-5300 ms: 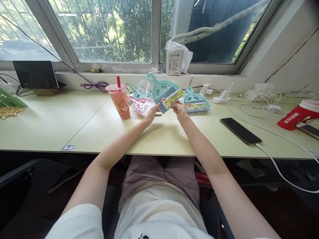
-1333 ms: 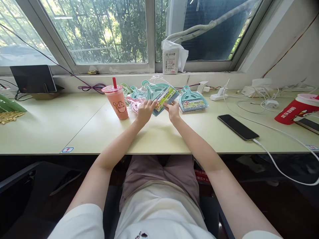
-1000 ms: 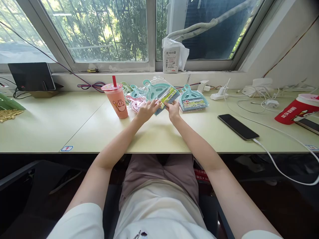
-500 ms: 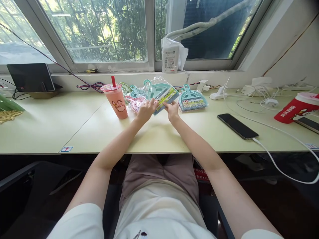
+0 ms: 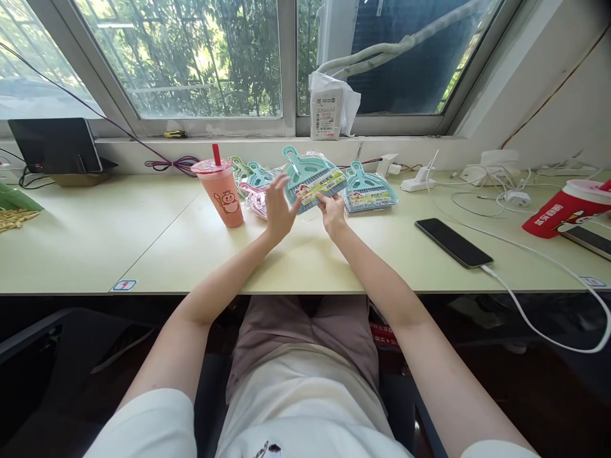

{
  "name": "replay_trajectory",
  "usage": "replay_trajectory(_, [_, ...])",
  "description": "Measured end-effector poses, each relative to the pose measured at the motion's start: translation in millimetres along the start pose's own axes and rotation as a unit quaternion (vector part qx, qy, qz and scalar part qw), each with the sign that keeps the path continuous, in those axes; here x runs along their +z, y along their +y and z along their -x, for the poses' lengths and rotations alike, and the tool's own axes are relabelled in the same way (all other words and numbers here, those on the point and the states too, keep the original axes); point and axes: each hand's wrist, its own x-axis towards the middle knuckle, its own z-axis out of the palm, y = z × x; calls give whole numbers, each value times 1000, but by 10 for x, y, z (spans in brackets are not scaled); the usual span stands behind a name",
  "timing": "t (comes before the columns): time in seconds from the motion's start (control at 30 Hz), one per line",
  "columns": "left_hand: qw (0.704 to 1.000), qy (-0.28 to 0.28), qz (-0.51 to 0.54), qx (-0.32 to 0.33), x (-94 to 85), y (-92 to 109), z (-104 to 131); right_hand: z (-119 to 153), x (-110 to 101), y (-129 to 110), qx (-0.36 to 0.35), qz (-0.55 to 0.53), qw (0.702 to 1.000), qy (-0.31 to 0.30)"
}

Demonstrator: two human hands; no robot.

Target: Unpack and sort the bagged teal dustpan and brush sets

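My right hand [image 5: 333,212] pinches the lower edge of a teal dustpan set [image 5: 312,178] in clear wrap, tilted, with a printed label across it. To its left, my left hand [image 5: 280,207] is raised with the fingers apart, its thumb near the package's lower left corner. Another wrapped teal set [image 5: 370,189] lies on the table to the right. Behind my left hand are a pink wrapped set [image 5: 255,198], a green one [image 5: 240,168] and a further teal one [image 5: 259,173], partly hidden.
A pink drink cup [image 5: 224,197] with a red straw stands left of my left hand. A phone [image 5: 453,242] on a white cable lies at the right, near a red cup [image 5: 566,208] and tangled cables. A tablet [image 5: 55,146] stands far left.
My left hand has let go of the package, and its fingers have lifted and spread. The package in my right hand has shifted slightly to the right, showing more of its label.
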Motion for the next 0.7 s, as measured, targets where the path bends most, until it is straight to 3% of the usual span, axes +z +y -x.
replay_trajectory(0.07, [991,96,60,-75,3,-58,-71,2,-5,-3,8,-6,1000,-4])
replay_trajectory(0.1, [981,112,100,-120,2,-93,-111,4,-5,-1,11,-8,1000,-8])
replay_trajectory(0.17, [954,67,201,-210,2,-152,-176,13,2,9,16,-10,1000,-17])
replay_trajectory(0.23, [914,-27,300,-272,19,-180,-202,23,18,25,18,-6,999,-31])
replay_trajectory(0.33, [870,-100,386,-291,73,-166,-160,29,38,36,13,-3,999,-37])
replay_trajectory(0.53, [836,-179,408,-320,122,-116,-42,-29,-10,2,-16,5,999,-50])
replay_trajectory(0.6, [833,-181,410,-323,123,-109,-37,-54,-34,8,-18,13,998,-56])
replay_trajectory(0.7, [848,-126,403,-320,120,-111,-55,-80,-49,45,-22,22,997,-65])
